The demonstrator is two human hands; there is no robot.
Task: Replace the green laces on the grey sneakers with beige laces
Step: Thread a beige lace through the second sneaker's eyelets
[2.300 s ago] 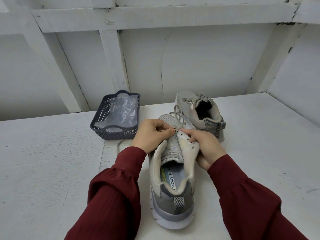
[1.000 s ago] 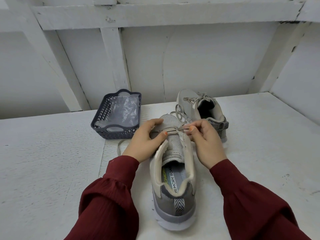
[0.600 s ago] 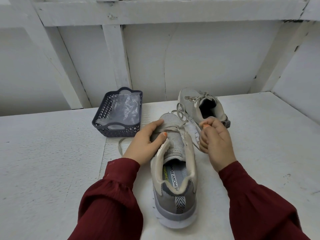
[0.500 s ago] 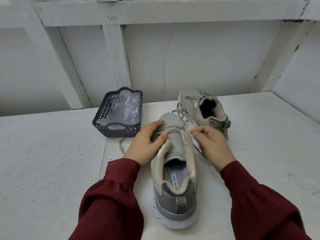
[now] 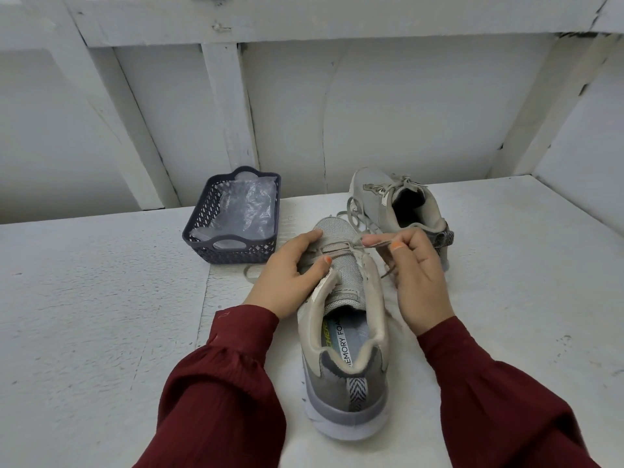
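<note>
Insole (image 5: pixel 341 337) reads "MEMORY FOA" — left hand (image 5: pixel 287 275) grip clasps the sneaker (image 5: pixel 351 380), right hand (image 5: pixel 418 278) grip pinches lace (image 5: pixel 374 244).

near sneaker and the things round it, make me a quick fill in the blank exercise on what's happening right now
1. The right hand pinches a ____ of the near sneaker.
2. The left hand grips the same sneaker at its ____ end.
3. The clear plastic lies inside the dark ____.

Missing words: lace; toe; basket.
</note>
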